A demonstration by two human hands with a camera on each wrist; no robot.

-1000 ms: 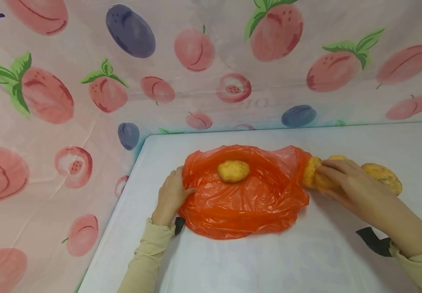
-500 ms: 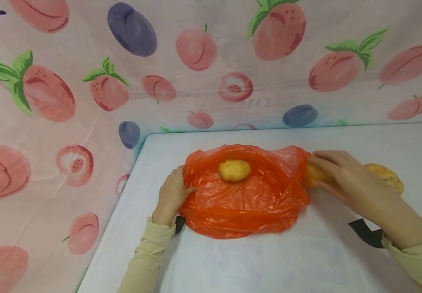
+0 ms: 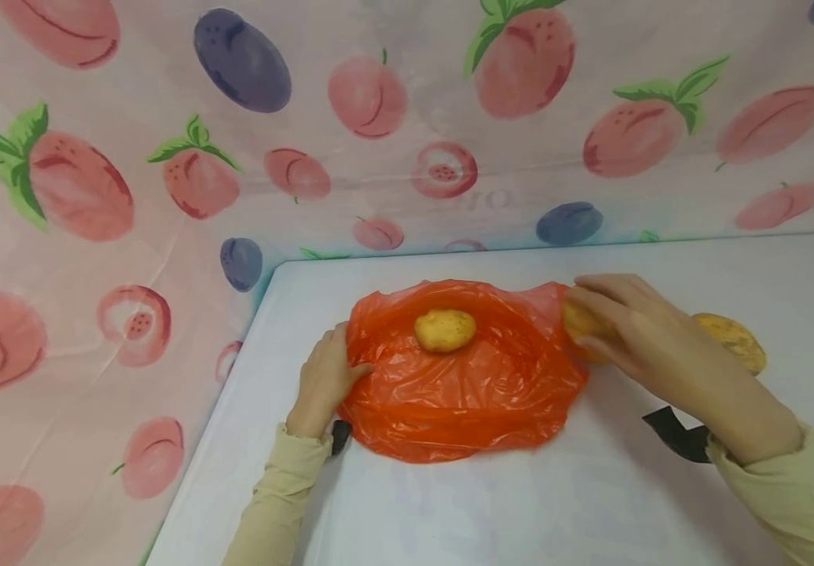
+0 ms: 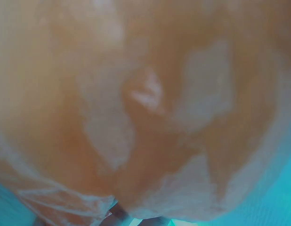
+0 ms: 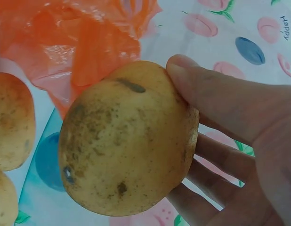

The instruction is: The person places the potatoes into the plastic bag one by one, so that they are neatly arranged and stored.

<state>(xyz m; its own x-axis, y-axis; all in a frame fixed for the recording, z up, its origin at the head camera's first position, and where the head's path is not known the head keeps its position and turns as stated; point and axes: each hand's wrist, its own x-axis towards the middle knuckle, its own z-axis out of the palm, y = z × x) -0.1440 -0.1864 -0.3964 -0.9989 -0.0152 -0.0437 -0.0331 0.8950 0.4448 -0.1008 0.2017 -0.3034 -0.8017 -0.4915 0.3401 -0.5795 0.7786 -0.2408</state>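
One potato (image 3: 445, 330) is already placed in the bag (image 3: 449, 397), near the desk's (image 3: 478, 511) far-left corner. The bag's left rim is pinched by the left hand (image 3: 325, 379); another spud (image 5: 124, 146) is gripped by the right hand's (image 3: 650, 338) curled fingers. At least two others (image 5: 11, 122) seem left outside.

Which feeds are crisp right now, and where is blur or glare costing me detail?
Head: mostly clear, small glints on the orange bag, a soft shadow on the white table below the right arm. Left wrist: badly out of focus, only smeared orange-brown and pale patches, blue-tinted lower corners. Right wrist: clearest close-up, dark marks readable on the held potato.
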